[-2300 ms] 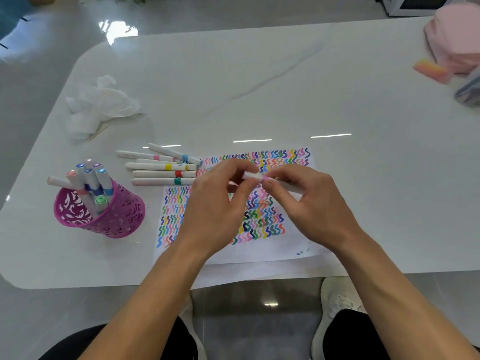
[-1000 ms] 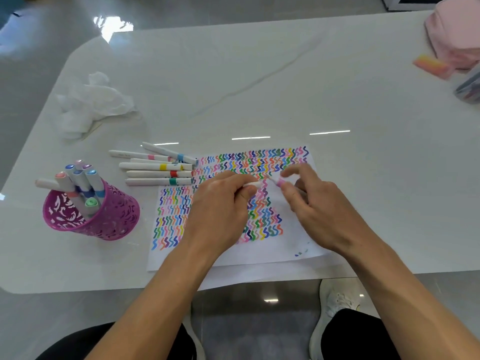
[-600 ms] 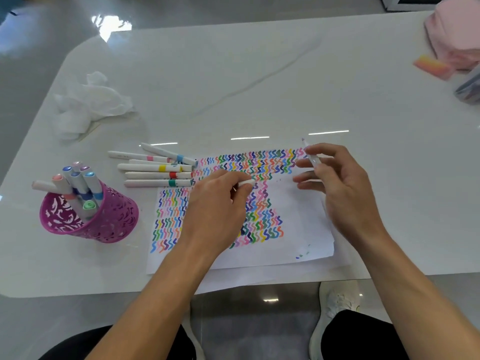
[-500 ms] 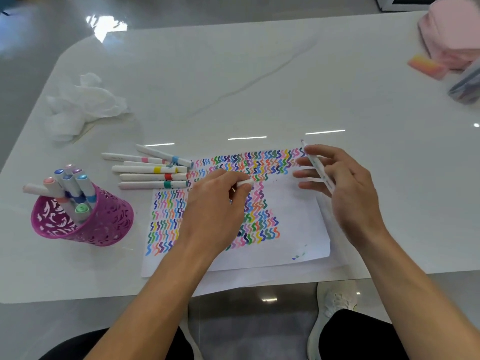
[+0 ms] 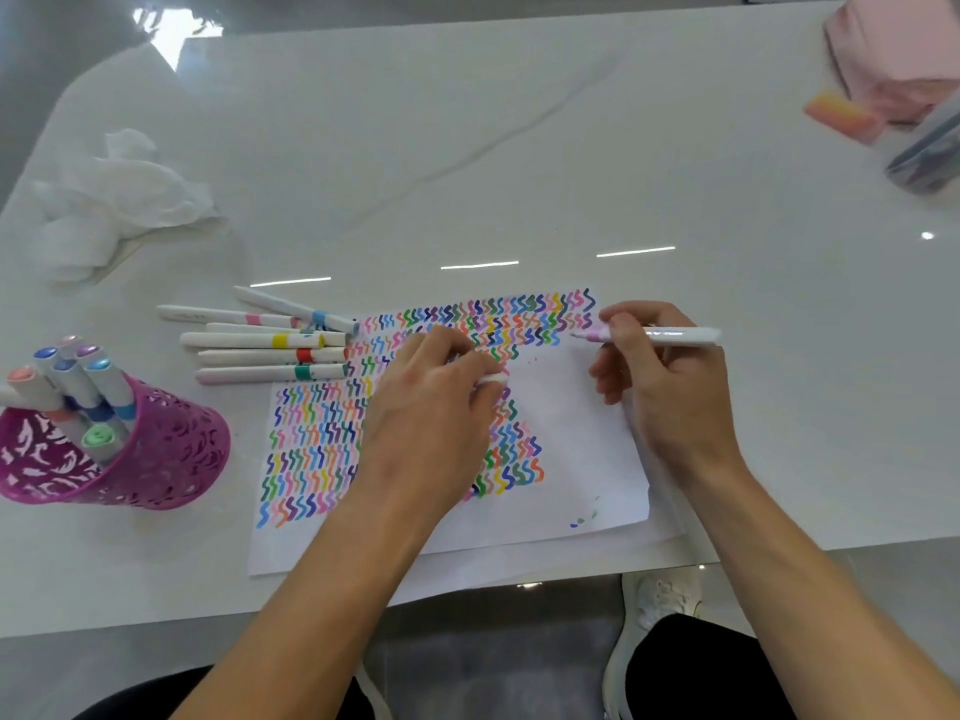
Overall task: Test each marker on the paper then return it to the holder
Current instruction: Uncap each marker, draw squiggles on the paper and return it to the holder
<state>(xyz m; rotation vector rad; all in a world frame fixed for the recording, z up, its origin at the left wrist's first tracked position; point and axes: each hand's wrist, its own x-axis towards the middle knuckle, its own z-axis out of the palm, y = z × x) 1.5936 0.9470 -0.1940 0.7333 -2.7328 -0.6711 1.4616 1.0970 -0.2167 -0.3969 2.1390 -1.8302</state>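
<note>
A white paper full of coloured squiggle rows lies at the table's near edge. My right hand grips an uncapped pink marker, lying nearly level with its tip pointing left at the end of the second squiggle row. My left hand rests on the paper and pinches the marker's white cap. The magenta holder stands at the left with several capped markers upright in it. Several more markers lie side by side between holder and paper.
A crumpled white tissue lies at the back left. A pink cloth bundle, an orange-pink eraser and a clear pouch sit at the far right corner. The table edge runs just below the paper.
I pulled the cap off the pink marker; my left hand kept the cap. My right hand swung the marker out to the right, then brought its tip down toward the paper's upper right.
</note>
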